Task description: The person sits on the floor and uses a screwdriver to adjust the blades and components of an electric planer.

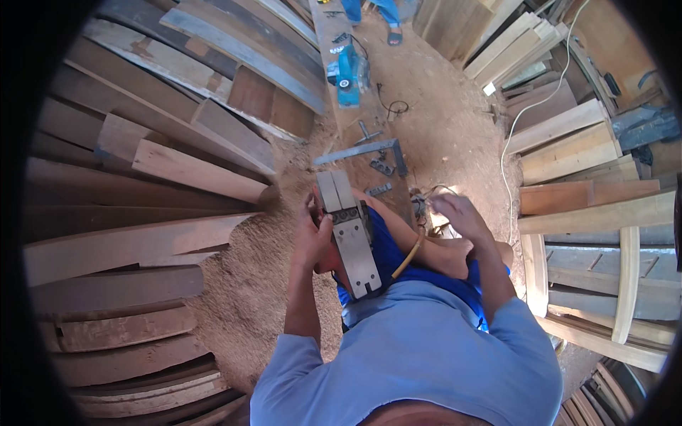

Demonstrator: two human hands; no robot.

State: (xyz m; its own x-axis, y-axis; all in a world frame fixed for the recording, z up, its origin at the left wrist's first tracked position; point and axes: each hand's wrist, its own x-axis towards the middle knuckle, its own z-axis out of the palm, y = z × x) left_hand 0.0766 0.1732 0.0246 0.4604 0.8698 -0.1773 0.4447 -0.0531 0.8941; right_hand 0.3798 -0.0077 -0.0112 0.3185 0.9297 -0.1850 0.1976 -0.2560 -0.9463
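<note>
Sole-up on my lap lies an electric hand planer (355, 245), its flat metal base facing me. My left hand (314, 234) is closed around its left side near the cutter opening. A yellowish cord (407, 260) bends up from beside the planer's right side. My right hand (460, 214) is off the planer, over to the right beside my leg. Its fingers look loosely apart and slightly blurred, and I see nothing held in them. Near its fingertips are small metal items (419, 206) that I cannot make out clearly.
Ahead, a plank bench holds a metal square (355, 151), a T-handled wrench (366, 133), small metal parts (382, 167) and a teal power tool (347, 78). Stacked boards (177, 170) line the left, more timber (575, 156) the right. A white cable (506, 153) trails there. Another person's feet (394, 37) show far ahead.
</note>
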